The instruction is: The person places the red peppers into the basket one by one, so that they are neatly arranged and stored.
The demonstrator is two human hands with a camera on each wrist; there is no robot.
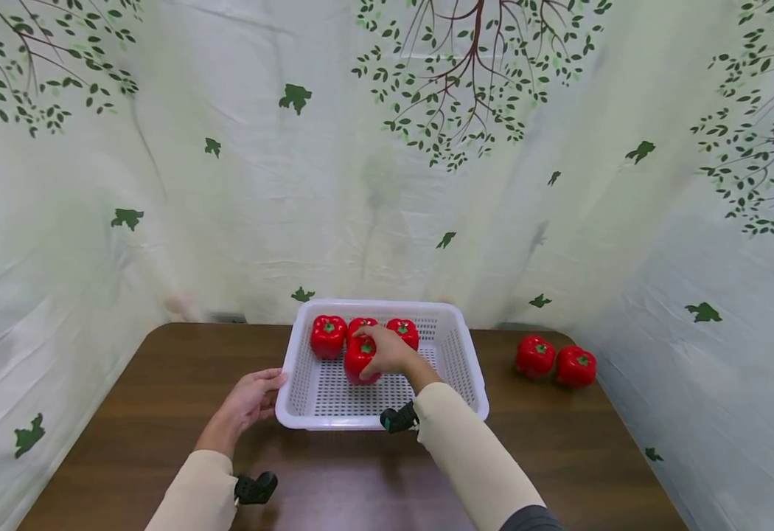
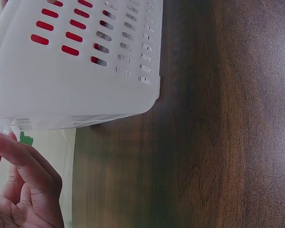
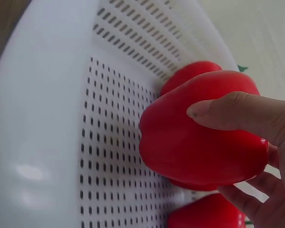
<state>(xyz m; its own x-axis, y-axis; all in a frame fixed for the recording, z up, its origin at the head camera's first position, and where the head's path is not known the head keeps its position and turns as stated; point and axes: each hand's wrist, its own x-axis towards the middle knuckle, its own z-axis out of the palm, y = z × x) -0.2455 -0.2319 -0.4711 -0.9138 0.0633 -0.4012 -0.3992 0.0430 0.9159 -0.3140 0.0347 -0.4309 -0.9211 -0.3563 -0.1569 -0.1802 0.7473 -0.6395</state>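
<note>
A white perforated plastic basket [image 1: 301, 422] stands on the brown table. My left hand [image 1: 258, 398] pinches its left rim between thumb and fingers; in the left wrist view those fingers [image 2: 35, 168] are at the basket's corner. Inside the basket, my right hand [image 1: 390, 350] grips a red bell pepper [image 3: 199, 133], thumb on one side and fingers on the other. Three more red bell peppers sit along the basket's back: one at left [image 1: 323, 341], one in the middle [image 1: 360, 323], partly hidden, and one at right [image 1: 408, 333].
Two more red bell peppers, one [image 1: 534, 357] beside the other [image 1: 576, 367], lie at the table's right edge. A pale curtain [image 1: 334, 192] with printed leaves hangs behind and around the wooden table [image 1: 334, 479].
</note>
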